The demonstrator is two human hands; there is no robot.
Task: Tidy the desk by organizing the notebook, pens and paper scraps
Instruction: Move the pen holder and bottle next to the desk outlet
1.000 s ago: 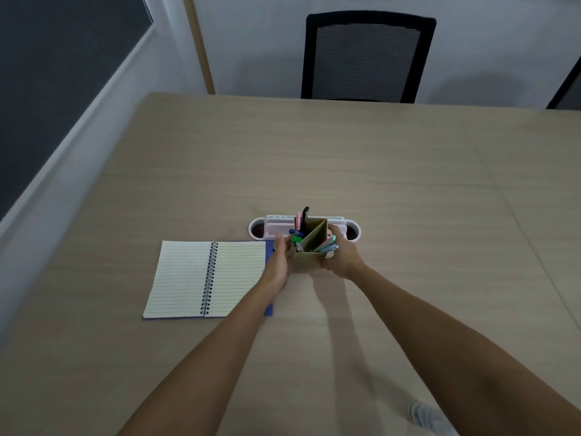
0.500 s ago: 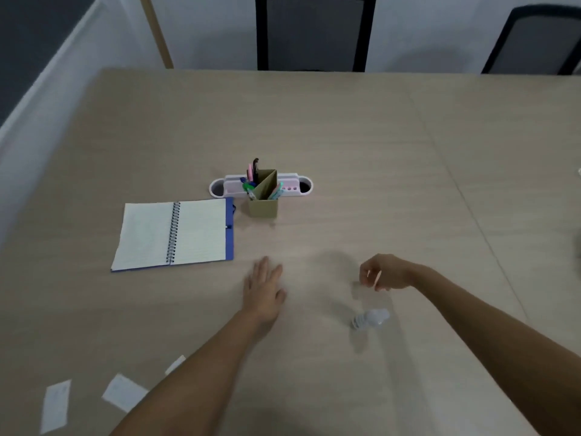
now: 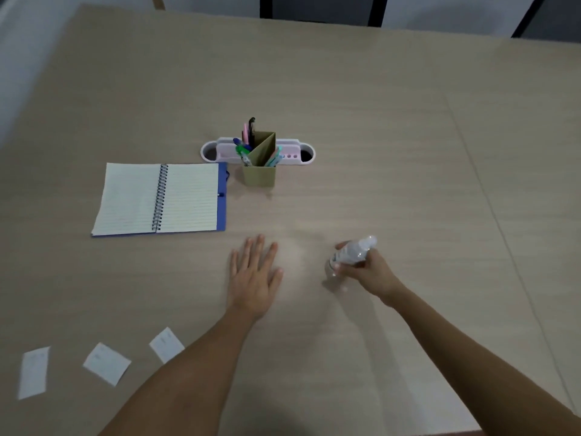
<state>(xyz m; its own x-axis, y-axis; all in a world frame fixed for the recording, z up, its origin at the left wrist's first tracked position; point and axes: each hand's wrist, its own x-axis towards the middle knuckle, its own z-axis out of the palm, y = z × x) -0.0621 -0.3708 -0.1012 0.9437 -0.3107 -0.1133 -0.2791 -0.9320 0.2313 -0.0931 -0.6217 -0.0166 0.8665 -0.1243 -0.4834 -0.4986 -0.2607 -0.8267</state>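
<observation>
One open spiral notebook (image 3: pixel 160 199) lies flat on the desk (image 3: pixel 377 121). Just to its right stands one tan pen holder (image 3: pixel 259 166) holding several pens (image 3: pixel 248 136), too bunched to count, with one pale organizer tray (image 3: pixel 226 151) right behind the holder. Three paper scraps (image 3: pixel 107 363) lie well below the notebook, near the desk's front edge. Below and right of the notebook, the left hand (image 3: pixel 253 278) rests flat, fingers spread. Farther right, the right hand (image 3: pixel 369 269) grips one small clear bottle (image 3: pixel 352 253).
</observation>
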